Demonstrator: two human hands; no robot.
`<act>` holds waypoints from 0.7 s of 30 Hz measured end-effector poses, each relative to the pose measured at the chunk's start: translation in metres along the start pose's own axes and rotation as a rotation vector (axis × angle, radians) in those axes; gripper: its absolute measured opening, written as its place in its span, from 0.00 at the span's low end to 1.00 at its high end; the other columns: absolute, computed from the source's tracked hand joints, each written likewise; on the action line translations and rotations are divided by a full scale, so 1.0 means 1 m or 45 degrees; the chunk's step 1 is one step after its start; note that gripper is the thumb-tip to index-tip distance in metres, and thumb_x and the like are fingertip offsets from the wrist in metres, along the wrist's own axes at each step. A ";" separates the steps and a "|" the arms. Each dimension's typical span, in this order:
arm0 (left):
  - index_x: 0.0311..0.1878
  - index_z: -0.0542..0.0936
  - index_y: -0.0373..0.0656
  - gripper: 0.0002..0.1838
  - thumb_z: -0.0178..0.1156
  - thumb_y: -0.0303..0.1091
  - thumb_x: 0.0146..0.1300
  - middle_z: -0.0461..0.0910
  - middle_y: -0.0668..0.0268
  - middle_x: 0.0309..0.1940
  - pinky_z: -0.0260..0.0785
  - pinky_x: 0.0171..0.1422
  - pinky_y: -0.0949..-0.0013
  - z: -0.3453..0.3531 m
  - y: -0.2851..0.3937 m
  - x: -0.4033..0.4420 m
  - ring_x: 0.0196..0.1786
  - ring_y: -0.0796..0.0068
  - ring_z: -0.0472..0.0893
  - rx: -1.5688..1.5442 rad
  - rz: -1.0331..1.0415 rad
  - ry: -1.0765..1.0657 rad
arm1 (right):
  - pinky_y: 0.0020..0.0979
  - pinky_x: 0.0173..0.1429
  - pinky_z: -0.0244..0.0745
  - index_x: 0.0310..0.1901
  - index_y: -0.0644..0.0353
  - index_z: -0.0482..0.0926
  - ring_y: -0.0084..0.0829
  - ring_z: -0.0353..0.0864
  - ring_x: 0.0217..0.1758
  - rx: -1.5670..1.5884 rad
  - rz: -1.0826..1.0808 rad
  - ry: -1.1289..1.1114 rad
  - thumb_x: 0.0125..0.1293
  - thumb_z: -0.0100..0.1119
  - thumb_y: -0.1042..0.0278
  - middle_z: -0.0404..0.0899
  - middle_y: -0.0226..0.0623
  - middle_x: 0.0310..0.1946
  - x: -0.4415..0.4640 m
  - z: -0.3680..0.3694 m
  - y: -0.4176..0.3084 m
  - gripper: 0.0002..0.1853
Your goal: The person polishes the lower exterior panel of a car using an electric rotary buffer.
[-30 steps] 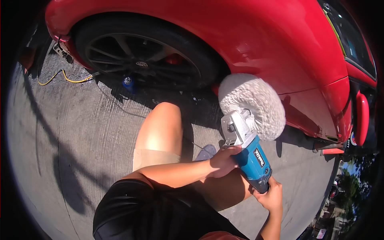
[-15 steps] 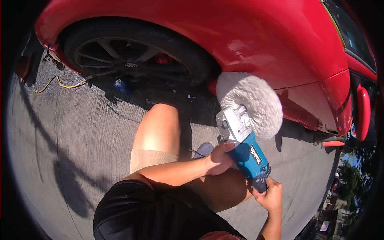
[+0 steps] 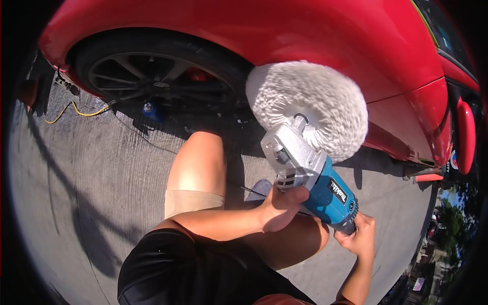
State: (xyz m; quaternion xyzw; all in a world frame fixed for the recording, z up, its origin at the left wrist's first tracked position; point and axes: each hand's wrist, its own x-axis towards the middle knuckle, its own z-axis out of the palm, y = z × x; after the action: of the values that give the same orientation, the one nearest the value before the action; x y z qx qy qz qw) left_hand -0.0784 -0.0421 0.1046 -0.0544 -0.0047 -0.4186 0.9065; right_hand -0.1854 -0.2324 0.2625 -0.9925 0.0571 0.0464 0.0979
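Head view: polisher point(image 3: 305, 152) just right of the wheel point(image 3: 161, 85). Our left hand point(image 3: 279, 209) clasps its body point(image 3: 333, 195), fingers partly hidden; our right hand point(image 3: 359, 236) wraps its tail point(image 3: 347, 226). We judge it heavy, stiff, the wool point(image 3: 310, 101) soft; best held there, clear of wool.

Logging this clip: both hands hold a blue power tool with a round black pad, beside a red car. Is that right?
Not quite: the pad is white and fluffy, not black, as the head view shows. The left hand and right hand do hold the blue power tool beside a red car.
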 end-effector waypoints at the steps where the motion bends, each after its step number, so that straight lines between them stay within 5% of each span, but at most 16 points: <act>1: 0.74 0.72 0.43 0.36 0.75 0.44 0.68 0.80 0.63 0.67 0.72 0.76 0.51 0.000 -0.002 0.001 0.70 0.64 0.79 -0.010 -0.008 0.007 | 0.38 0.33 0.79 0.33 0.62 0.81 0.47 0.84 0.25 0.013 0.013 -0.024 0.40 0.72 0.69 0.81 0.45 0.23 0.002 -0.001 0.004 0.15; 12: 0.73 0.72 0.42 0.33 0.69 0.49 0.73 0.80 0.61 0.65 0.74 0.74 0.48 -0.022 -0.036 0.029 0.69 0.63 0.80 0.015 -0.154 0.256 | 0.36 0.36 0.80 0.33 0.64 0.84 0.45 0.86 0.25 0.123 0.170 -0.193 0.42 0.71 0.70 0.83 0.47 0.24 0.003 0.012 0.063 0.13; 14: 0.75 0.71 0.41 0.34 0.63 0.54 0.76 0.79 0.59 0.68 0.68 0.80 0.48 -0.030 -0.041 0.037 0.72 0.63 0.78 0.139 -0.194 0.272 | 0.37 0.36 0.80 0.33 0.63 0.84 0.48 0.86 0.26 0.109 0.191 -0.239 0.43 0.72 0.70 0.83 0.48 0.24 0.006 0.017 0.076 0.14; 21: 0.75 0.70 0.44 0.34 0.68 0.53 0.75 0.79 0.60 0.67 0.71 0.78 0.47 -0.072 -0.065 0.057 0.71 0.64 0.78 0.189 -0.201 0.388 | 0.44 0.40 0.83 0.37 0.62 0.83 0.57 0.87 0.33 0.177 0.185 -0.370 0.39 0.75 0.69 0.86 0.49 0.30 0.001 0.062 0.152 0.19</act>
State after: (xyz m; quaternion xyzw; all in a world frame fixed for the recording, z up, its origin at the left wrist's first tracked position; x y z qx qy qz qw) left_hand -0.0930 -0.1343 0.0425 0.0774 0.0976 -0.4904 0.8626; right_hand -0.2077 -0.3685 0.1734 -0.9594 0.1170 0.1921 0.1701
